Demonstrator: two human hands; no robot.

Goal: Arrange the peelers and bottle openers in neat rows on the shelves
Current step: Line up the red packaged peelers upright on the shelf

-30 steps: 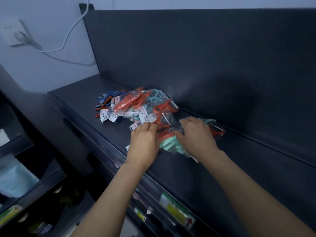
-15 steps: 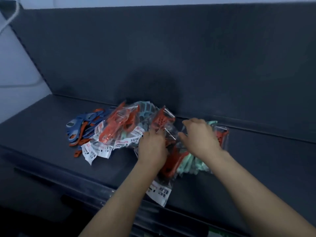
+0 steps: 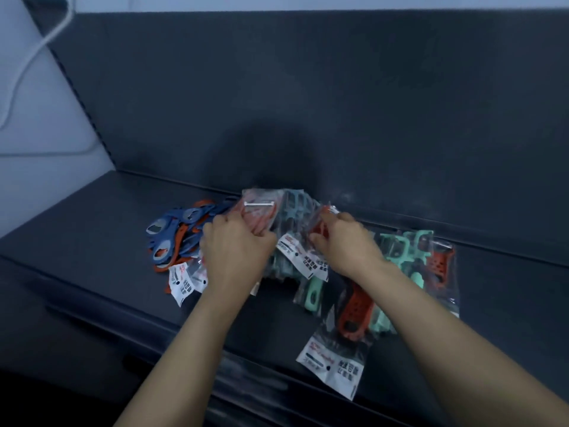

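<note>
Bottle openers [image 3: 172,238] lay heaped at left of shelf [image 3: 92,241], peeler bags [image 3: 292,211] piled just right, touching them, spread rightward toward front edge, left hand [image 3: 234,251] and right hand [image 3: 345,245] gripped bags mid-pile, back panel [image 3: 308,103] stood behind, cable [image 3: 30,57] hung far left.

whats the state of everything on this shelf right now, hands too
bottle openers: loose, heaped, not in rows
bagged peelers: jumbled, overlapping pile
red peeler: bagged, lying flat, not held
left hand: gripping bagged peelers
right hand: pinching bagged peelers
</note>
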